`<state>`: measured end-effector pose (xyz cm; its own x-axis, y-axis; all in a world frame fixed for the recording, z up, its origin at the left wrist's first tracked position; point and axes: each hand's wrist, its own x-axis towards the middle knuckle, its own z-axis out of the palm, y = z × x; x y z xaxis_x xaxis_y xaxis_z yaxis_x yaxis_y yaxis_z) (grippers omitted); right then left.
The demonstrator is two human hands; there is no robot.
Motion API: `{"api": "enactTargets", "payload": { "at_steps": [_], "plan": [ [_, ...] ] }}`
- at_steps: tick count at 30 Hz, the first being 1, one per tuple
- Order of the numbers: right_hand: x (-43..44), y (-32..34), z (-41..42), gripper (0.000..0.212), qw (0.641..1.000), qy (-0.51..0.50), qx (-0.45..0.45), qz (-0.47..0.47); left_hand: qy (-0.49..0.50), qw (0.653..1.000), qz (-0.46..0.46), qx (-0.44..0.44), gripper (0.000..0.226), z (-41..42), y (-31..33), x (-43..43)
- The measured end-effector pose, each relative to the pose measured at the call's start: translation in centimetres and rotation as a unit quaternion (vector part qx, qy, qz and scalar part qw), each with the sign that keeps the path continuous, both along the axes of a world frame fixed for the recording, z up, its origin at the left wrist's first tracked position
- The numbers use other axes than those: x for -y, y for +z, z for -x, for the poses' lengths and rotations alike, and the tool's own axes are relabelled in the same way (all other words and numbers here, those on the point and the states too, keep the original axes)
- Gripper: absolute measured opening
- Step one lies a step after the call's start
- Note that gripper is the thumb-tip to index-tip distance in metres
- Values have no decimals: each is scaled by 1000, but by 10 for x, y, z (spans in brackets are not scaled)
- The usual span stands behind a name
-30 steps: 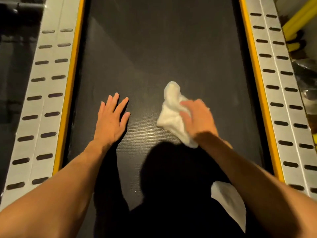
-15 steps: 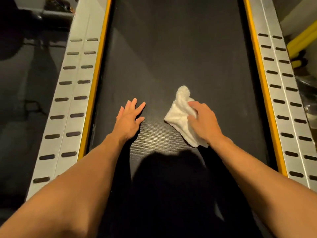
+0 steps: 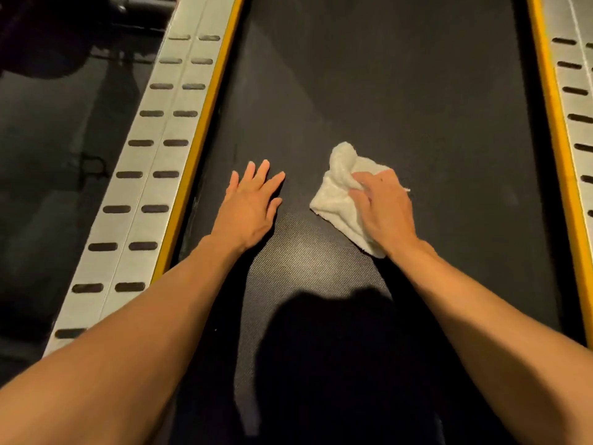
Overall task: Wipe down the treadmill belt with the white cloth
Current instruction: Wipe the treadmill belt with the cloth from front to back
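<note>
**Cloth under the right hand, belt open ahead of it**

The right hand [image 3: 382,207] has its fingers curled into the cloth [image 3: 337,200] and presses it down on the belt [image 3: 401,91]. The cloth is bunched. It comes out from under the palm on the thumb side and ahead of the fingertips, and its long axis runs slanted from there back to the wrist. The left hand [image 3: 250,203] lies flat on the belt just beside the cloth, fingers straight and spread, holding nothing. I judge the next stroke goes forward, away from the wrist, where much dark belt lies ahead of the right hand.
</note>
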<state>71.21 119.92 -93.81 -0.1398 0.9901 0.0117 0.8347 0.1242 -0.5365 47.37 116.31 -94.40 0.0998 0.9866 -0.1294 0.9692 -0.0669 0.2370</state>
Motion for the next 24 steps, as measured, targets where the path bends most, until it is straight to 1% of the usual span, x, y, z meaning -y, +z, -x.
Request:
{"api": "enactTargets", "payload": {
  "at_steps": [2, 3, 6, 7, 8, 10, 12, 13, 15, 16, 17, 19, 20, 21, 22, 23, 24],
  "plan": [
    [14, -8, 13, 25, 1000, 25, -12, -7, 56, 998, -21, -29, 45, 18, 6, 14],
    [28, -9, 20, 25, 998, 58, -27, -7, 75, 996, -30, -44, 42, 28, 10, 19],
    [71, -8, 35, 26, 978, 201, -50, -7, 71, 995, -21, -74, 41, 44, 21, 30],
    [74, -6, 37, 26, 974, 220, -61, -2, 67, 995, -17, -70, 43, 45, 25, 33],
    [70, -3, 38, 25, 974, 209, -83, -3, 66, 996, -22, -63, 44, 47, 28, 35],
    [47, 0, 41, 26, 985, 122, -122, -29, 75, 994, -52, -61, 47, 53, 32, 39],
    [24, -1, 43, 25, 994, 54, -90, -33, 105, 987, -64, -105, 51, 62, 36, 41],
    [19, -2, 45, 24, 997, 51, -57, -25, 120, 983, -58, -128, 51, 67, 36, 43],
    [30, -6, 54, 25, 994, 103, 4, -21, 141, 979, -37, -145, 40, 75, 40, 49],
    [45, -8, 60, 25, 988, 154, 19, -23, 142, 980, -33, -132, 36, 81, 40, 54],
    [63, -4, 67, 25, 977, 210, 23, -21, 134, 985, -34, -108, 39, 86, 40, 61],
    [91, 6, 73, 26, 959, 282, 2, 17, 120, 991, -38, -45, 54, 95, 40, 75],
    [93, 14, 77, 32, 961, 274, -22, 42, 122, 991, -47, -14, 57, 99, 40, 81],
    [86, 20, 82, 39, 967, 245, -49, 51, 127, 990, -54, 12, 58, 103, 39, 86],
    [74, 22, 86, 37, 974, 207, -70, 49, 132, 989, -60, 29, 58, 106, 37, 91],
    [56, 19, 91, 31, 980, 178, -78, 31, 134, 988, -67, 35, 59, 108, 34, 93],
    [39, 17, 97, 28, 984, 166, -67, 9, 133, 988, -73, 38, 60, 109, 31, 94]
  ]
}}
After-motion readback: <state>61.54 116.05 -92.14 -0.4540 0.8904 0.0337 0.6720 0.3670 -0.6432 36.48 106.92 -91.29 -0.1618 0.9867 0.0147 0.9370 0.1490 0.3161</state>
